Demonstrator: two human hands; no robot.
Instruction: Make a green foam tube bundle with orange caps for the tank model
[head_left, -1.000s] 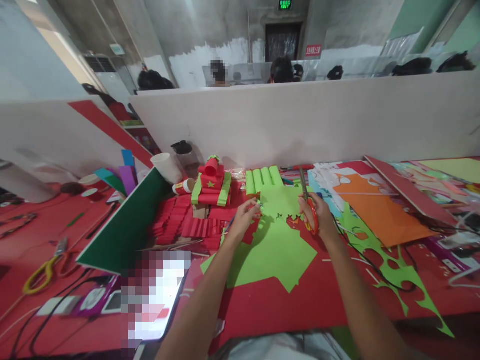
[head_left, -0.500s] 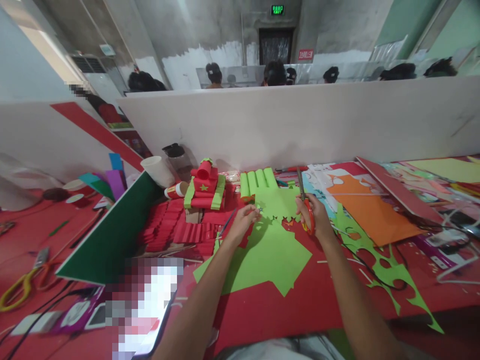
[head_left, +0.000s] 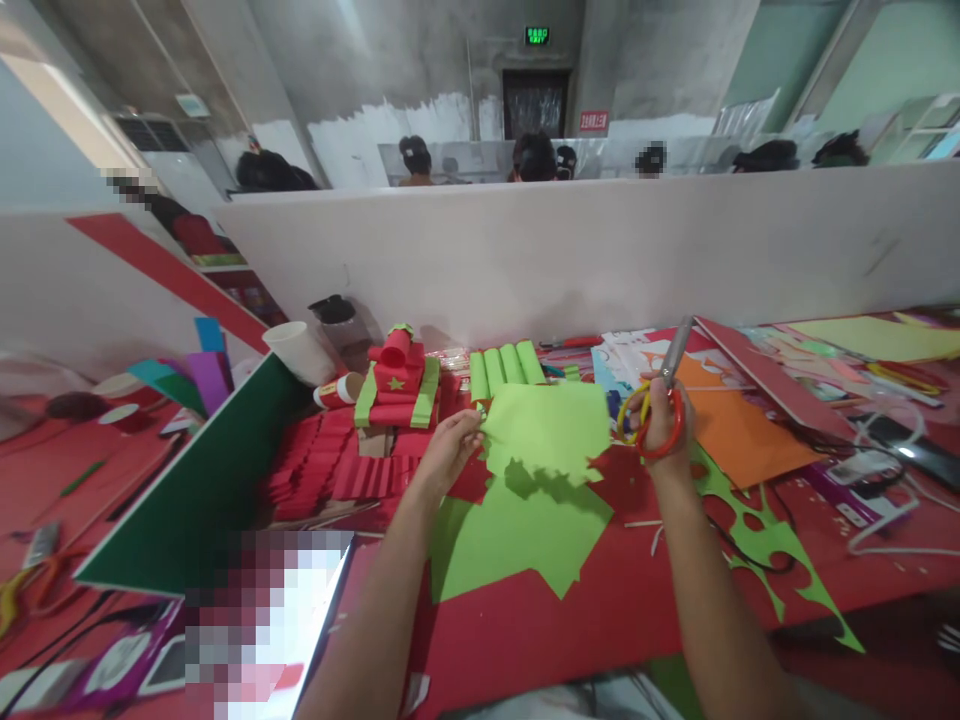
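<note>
My left hand pinches the left edge of a light green paper sheet, its thumb and fingers pressed together. The sheet is held up off the table, and notches show along its lower right edge. Its jagged shadow falls on a second green paper sheet lying flat below. Closed around the handles of a pair of scissors, my right hand is to the right of the raised sheet, apart from it. The handles are red and yellow, and the metal blades point upward.
Behind my hands lie green paper rolls and a red paper model with a star. Folded red strips and a dark green board are left. Orange paper and cut green scrap lie right. A white partition stands behind.
The scissors have moved right, away from the green sheet. My left hand has turned the sheet, so its notched edge faces another way. The view has shifted slightly.
</note>
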